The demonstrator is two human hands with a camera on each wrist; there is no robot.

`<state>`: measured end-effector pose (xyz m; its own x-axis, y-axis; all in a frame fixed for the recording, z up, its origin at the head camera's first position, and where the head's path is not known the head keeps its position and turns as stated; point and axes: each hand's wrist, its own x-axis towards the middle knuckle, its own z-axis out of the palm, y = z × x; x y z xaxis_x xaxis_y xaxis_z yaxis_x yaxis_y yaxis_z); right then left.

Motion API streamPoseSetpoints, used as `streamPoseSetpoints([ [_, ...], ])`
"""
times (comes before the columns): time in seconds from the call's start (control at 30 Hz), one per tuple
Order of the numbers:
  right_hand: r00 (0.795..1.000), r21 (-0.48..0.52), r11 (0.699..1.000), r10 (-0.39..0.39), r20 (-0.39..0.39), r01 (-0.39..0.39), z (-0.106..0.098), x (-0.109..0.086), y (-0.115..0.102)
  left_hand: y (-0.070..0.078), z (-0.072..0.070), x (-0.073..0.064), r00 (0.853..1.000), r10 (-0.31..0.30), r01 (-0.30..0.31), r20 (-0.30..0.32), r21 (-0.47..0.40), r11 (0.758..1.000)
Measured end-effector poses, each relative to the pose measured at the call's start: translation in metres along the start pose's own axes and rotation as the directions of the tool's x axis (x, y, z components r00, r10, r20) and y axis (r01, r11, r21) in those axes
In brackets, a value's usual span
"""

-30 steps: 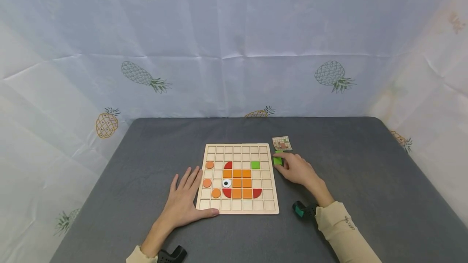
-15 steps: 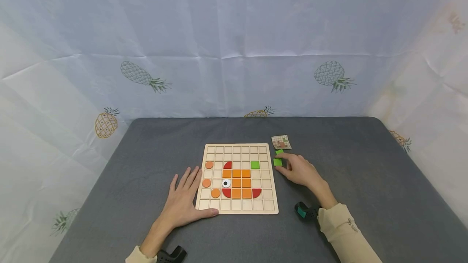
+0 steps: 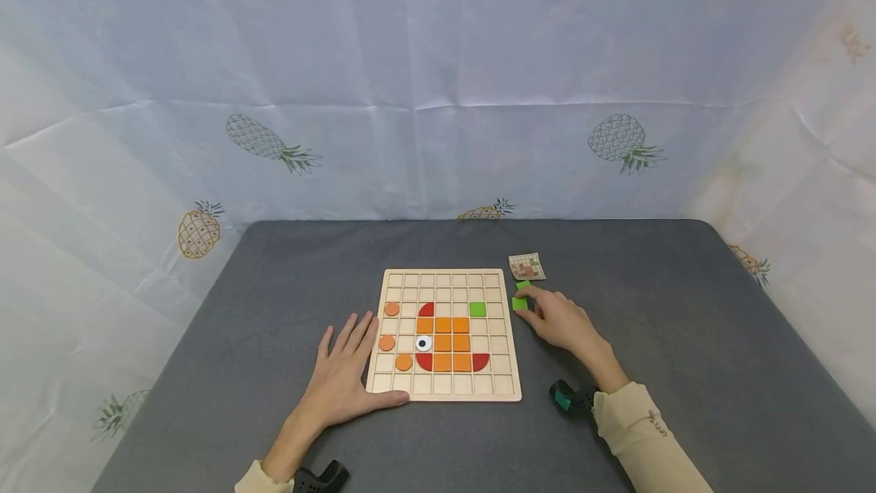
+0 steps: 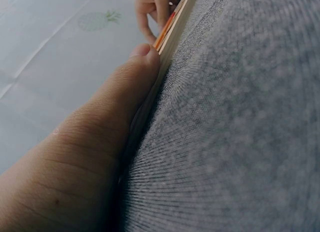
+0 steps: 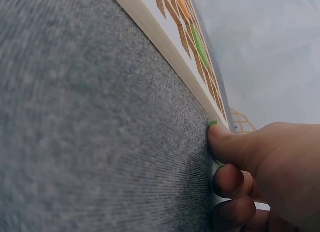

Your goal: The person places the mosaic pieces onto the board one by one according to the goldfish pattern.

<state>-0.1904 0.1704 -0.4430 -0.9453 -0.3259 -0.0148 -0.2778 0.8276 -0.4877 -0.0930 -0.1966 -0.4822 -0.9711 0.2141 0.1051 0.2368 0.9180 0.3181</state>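
A square wooden grid board (image 3: 448,388) lies on the table with coloured pieces set in it. My left hand (image 3: 340,386) lies with fingers spread along its left side, the thumb over the near-left corner; the left wrist view has that thumb (image 4: 120,86) against the board's edge. Just off the board's right side, my right hand (image 3: 560,321) pinches a green square tile (image 3: 520,303) between thumb and index finger. Only a sliver of green (image 5: 214,123) shows past the thumb in the right wrist view. Another green tile (image 3: 523,284) lies just beyond, partly covered by the index finger.
On the board are orange squares (image 3: 442,343), red quarter-circles (image 3: 481,361), orange discs (image 3: 404,362), an eye piece (image 3: 423,343) and a green square (image 3: 477,310). A small printed pattern card (image 3: 527,266) lies beyond the right hand. A pineapple-print cloth (image 3: 438,166) hangs behind the table.
The pinched green tile has shifted slightly toward me, away from the other green tile, and a gap now shows between them. My left hand stays put.
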Motion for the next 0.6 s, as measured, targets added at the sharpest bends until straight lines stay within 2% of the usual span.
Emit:
streamPoseSetpoints([
  [0.43,0.998,-0.008,1.0,0.028,-0.061,-0.029,-0.002,0.005,-0.009,0.0,0.0,0.001,1.0,0.001,-0.001,0.0,-0.002,1.0],
  [0.6,0.998,0.019,1.0,0.016,-0.054,-0.015,0.001,0.01,-0.018,0.0,-0.001,0.001,1.0,-0.01,0.01,0.008,-0.002,1.0],
])
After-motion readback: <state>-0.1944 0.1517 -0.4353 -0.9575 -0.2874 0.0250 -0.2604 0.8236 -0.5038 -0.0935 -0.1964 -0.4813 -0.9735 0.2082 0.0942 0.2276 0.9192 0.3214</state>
